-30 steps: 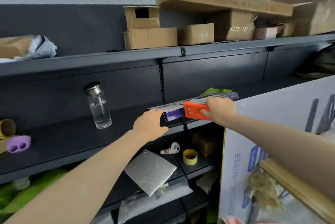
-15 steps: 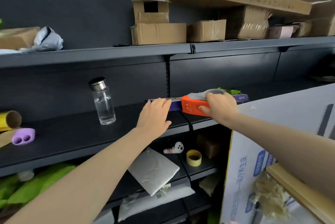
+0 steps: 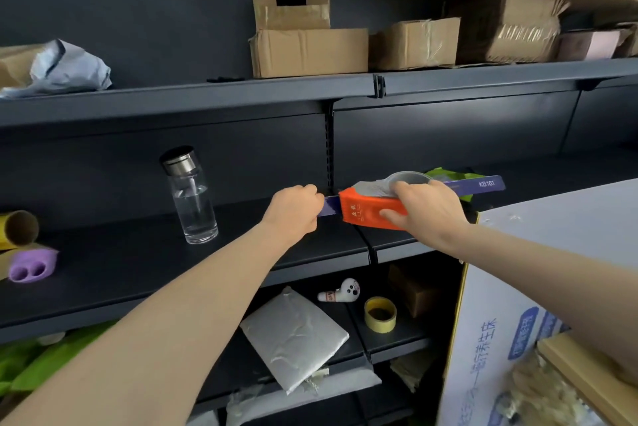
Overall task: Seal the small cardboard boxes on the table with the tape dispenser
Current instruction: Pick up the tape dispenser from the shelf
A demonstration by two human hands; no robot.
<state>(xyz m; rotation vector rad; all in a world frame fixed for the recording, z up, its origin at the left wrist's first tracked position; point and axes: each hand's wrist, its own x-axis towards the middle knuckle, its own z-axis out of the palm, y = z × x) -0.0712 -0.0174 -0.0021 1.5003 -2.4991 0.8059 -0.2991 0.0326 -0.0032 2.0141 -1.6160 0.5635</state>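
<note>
**Left hand closes on the end of the purple box**

Half a second ago the left hand lay flat with fingers spread. Now its fingers are curled round the left end of the flat purple box, at the centre of the head view. The right hand stays clamped on the orange tape dispenser, thumb on the front face and fingers curled over the top. The dispenser rests on the purple box, on the middle shelf, just right of centre. Left of the hands, a glass bottle stands upright. Small cardboard boxes sit along the top shelf, upper centre. At lower centre lies a yellow tape roll.
</note>
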